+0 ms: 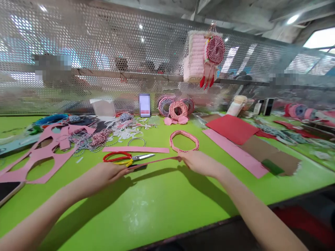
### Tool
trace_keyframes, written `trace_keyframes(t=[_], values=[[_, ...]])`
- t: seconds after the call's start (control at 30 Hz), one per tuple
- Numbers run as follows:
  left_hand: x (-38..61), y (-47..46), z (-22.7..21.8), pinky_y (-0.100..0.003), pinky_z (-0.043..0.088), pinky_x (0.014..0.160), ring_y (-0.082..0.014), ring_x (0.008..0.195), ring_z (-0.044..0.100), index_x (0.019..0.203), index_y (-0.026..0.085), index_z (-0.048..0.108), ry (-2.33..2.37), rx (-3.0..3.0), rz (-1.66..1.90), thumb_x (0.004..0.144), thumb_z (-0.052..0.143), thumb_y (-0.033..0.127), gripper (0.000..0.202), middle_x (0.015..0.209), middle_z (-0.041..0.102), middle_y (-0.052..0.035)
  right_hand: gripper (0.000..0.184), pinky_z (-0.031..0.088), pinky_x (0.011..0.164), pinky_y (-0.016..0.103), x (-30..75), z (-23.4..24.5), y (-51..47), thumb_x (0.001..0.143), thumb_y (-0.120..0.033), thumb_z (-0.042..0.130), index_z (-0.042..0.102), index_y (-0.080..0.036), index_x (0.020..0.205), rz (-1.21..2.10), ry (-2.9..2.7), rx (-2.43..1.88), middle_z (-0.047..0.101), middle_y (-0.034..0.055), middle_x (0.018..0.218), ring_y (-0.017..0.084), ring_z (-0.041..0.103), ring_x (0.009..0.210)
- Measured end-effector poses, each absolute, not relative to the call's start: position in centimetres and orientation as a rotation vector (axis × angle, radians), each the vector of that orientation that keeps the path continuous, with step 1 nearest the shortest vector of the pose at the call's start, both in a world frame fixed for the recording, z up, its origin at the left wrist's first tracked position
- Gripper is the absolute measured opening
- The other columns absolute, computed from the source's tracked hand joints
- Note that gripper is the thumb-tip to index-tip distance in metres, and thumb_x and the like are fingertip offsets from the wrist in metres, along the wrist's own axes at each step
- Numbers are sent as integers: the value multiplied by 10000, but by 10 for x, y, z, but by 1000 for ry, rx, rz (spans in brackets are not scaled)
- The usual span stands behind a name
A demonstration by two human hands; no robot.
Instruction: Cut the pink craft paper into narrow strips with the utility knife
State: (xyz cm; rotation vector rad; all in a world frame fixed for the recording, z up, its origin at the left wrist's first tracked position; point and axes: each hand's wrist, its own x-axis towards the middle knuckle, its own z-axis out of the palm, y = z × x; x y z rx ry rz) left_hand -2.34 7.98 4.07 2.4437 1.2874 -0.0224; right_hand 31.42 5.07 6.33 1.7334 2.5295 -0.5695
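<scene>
Left hand (112, 173) and right hand (197, 162) are set apart above the glossy lime-green tabletop (157, 216), thumb and fingers of each pinched on an end of a narrow pink strip (157, 161) stretched edge-up between them. Just beyond the left hand lie scissors with red and yellow handles (134, 158), blades pointing right. Farther on rest a flat pink strip (136, 149) and a thin silvery metal ring (136, 138); just beyond the right hand is a pink oval band with a dotted edge (184, 132).

To the left spreads a pink sheet with large round cut-outs (62, 158), beside tangled multicoloured cord (101, 137). To the right are a red sheet (231, 129), a long pink panel (232, 151) and brown cardboard (272, 155).

At the far side, an upright phone (144, 105) and pink-and-purple cord-wrapped rings (171, 111) stand before a perforated metal screen (91, 42).
</scene>
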Motion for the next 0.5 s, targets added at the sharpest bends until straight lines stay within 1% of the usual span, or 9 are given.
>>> trace_keyframes(t=[0.03,0.1,0.13,0.23,0.27,0.33,0.4,0.47,0.5], values=[[-26,81,43,-312,483,686,-240,734,668,839,213,689,1290,2412,-14,934,286,568,545,831,725,-86,198,524,739,356,322,66,48,966,-196,513,635,-141,1112,-591,2509,1788,685,83,1014,198,659,837],[-30,81,48,-296,470,617,-216,615,638,788,209,678,1290,2328,-6,922,310,604,556,692,682,-60,268,551,783,393,334,71,43,947,-319,594,603,-154,1158,-634,2480,1903,646,76,1104,195,648,900],[-32,80,49,-286,464,592,-202,570,620,784,205,675,1282,2279,-1,921,314,615,563,633,651,-44,290,554,802,406,338,72,41,954,-355,582,601,-155,1163,-657,2482,1953,629,72,1134,205,644,942],[-33,76,52,-258,465,559,-165,517,579,876,195,682,1214,2121,24,928,305,639,585,569,580,-4,370,527,851,387,341,67,41,1042,-345,340,576,-147,1247,-773,2561,2006,638,57,1111,219,646,995],[-31,74,52,-249,464,544,-154,507,564,910,193,683,1182,2068,31,926,308,650,591,568,564,4,392,521,847,359,339,65,43,1040,-343,324,543,-149,1300,-841,2595,1971,658,53,1084,208,657,975],[-28,70,52,-231,449,499,-132,474,523,948,187,682,1120,1966,34,914,322,674,607,561,539,16,402,523,796,308,332,63,46,1000,-347,437,517,-141,1336,-994,2635,1851,706,62,1018,184,681,889],[-22,64,50,-212,429,473,-114,461,493,947,179,682,1082,1877,38,904,351,683,605,556,527,22,342,528,716,286,323,67,42,936,-363,566,636,-122,1168,-1116,2640,1703,740,73,912,182,691,792],[-15,58,47,-195,409,458,-99,444,459,931,173,683,1067,1801,46,904,373,673,589,533,509,30,302,520,652,274,313,78,25,934,-390,564,717,-134,884,-1217,2660,1532,736,56,757,176,687,692],[-12,56,45,-189,401,449,-93,434,443,922,171,683,1065,1762,48,906,378,667,583,518,498,35,305,521,662,263,308,86,11,931,-423,568,721,-166,875,-1290,2698,1416,733,30,732,164,690,686]])
